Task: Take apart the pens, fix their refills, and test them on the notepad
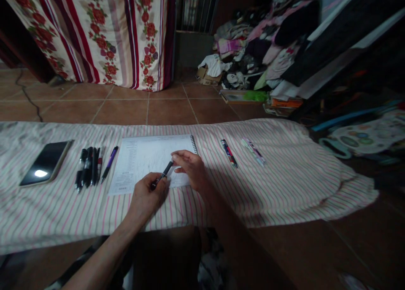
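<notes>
Left hand (147,197) curled shut around the lower end of a slim black plastic pen (163,174). Right hand (191,167) pinches the pen's upper end with its fingertips. The pen is slanted, held between both hands just over the lower right part of a white spiral-bound paper notebook (145,157), which is open flat, with a printed grid on its left and wire coils down its right edge.

The notebook lies on a soft cloth with thin pink and grey stripes (284,176), wrinkled at its right end. Left of the notebook are a purple-barrelled pen (109,163), then a tight row of black pens (88,167), then a glossy dark flat smartphone (46,162) with its screen up. Right of the notebook are a red-and-blue pen (229,153) and a pale pen (253,151), a little apart.

Beyond are smooth terracotta floor tiles (167,108), a draped fabric with floral stripes (104,33) and a heap of crumpled clothes (253,49).
</notes>
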`<state>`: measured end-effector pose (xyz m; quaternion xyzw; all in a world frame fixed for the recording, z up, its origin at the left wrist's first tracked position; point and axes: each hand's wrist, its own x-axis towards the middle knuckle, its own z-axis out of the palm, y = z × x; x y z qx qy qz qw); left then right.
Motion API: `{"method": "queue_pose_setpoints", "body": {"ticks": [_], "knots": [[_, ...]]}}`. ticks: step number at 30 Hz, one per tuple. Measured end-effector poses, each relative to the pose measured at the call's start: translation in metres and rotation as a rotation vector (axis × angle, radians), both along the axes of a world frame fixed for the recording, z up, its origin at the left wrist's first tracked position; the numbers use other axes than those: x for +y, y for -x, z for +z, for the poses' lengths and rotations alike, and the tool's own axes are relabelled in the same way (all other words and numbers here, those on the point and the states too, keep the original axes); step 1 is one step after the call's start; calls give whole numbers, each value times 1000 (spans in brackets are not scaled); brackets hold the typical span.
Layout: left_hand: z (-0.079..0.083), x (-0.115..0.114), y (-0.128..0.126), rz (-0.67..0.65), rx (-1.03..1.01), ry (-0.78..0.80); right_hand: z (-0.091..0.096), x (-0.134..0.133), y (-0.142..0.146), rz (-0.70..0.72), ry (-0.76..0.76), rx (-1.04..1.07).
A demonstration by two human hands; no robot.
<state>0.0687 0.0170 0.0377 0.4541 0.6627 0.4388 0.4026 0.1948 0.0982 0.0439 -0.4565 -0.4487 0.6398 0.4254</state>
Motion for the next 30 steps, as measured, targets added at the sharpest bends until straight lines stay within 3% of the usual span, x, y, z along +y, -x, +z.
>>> {"method": "queue_pose_setpoints", "body": {"ticks": [3, 7, 12, 15, 19, 23, 30], "knots": [[12, -12, -2, -61, 78, -75, 14, -13, -3, -17, -63, 9], [35, -34, -4, -84, 176, -201, 46, -39, -8, -17, -178, 67], [71, -71, -7, -113, 192, -305, 93, -85, -19, -16, -267, 91], [86, -102, -9, -134, 216, -317, 109, -119, -26, -32, -289, 76], [94, -149, -12, -144, 256, -283, 113, -166, -33, -57, -271, 103], [92, -193, -17, -88, 327, -332, 109, -206, -35, -62, -225, 127], [83, -240, -24, -86, 391, -413, 102, -248, -45, -47, -179, 90]]}}
